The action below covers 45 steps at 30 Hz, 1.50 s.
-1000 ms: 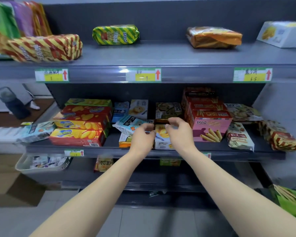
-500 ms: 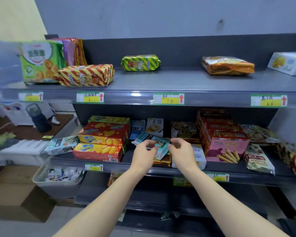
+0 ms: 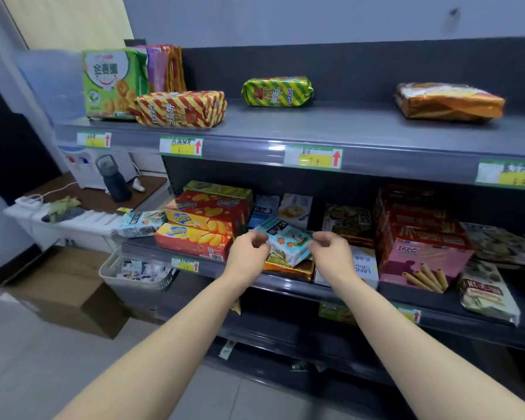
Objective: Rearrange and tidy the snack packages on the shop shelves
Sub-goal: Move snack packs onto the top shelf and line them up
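A light blue snack box (image 3: 288, 242) is tilted above the front of the middle shelf (image 3: 285, 286). My left hand (image 3: 249, 253) pinches its left end and my right hand (image 3: 331, 253) pinches its right end. Under the box lie a gold-orange packet (image 3: 288, 266) and a white box (image 3: 365, 266). Stacked red and yellow chip boxes (image 3: 203, 228) sit to the left. Pink and red biscuit-stick boxes (image 3: 422, 247) stand to the right.
The top shelf (image 3: 315, 128) carries a red-yellow striped packet (image 3: 181, 109), a green striped packet (image 3: 276, 91), an orange packet (image 3: 447, 101) and upright bags (image 3: 115, 83). Another light blue box (image 3: 140, 223) lies at the shelf's left end. A basket (image 3: 134, 275) and cardboard boxes (image 3: 64, 292) stand on the floor at left.
Both hands have lifted the light blue box off the middle shelf's pile and hold it by its two ends. The view has swung up and left.
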Each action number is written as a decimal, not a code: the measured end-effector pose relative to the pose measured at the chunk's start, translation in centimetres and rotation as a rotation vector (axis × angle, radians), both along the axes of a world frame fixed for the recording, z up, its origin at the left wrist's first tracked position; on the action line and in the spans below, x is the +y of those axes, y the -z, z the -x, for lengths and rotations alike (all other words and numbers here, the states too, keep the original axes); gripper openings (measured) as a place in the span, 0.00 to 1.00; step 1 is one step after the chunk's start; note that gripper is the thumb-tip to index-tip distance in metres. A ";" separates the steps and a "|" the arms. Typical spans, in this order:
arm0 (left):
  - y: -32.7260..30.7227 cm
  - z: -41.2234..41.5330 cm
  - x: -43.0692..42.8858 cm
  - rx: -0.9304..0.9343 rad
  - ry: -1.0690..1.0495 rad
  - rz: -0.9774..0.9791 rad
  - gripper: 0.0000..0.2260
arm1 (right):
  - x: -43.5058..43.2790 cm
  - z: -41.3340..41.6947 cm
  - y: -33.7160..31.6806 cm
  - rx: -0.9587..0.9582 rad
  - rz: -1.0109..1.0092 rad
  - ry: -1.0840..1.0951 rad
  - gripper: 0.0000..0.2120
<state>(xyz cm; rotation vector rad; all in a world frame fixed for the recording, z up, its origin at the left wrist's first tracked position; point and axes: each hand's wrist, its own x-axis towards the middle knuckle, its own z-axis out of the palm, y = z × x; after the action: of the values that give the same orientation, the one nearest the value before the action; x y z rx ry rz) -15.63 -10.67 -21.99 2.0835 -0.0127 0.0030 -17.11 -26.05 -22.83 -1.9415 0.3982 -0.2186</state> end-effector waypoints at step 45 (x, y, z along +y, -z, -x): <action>10.0 -13.2 1.5 0.436 0.103 0.000 0.11 | 3.2 -9.2 8.3 0.481 0.082 0.212 0.14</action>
<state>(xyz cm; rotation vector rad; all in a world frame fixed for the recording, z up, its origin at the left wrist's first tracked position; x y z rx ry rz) -2.39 -9.13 -32.00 2.0419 0.1454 -0.5121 -7.93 -22.82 -31.13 -2.0243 0.9258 0.1043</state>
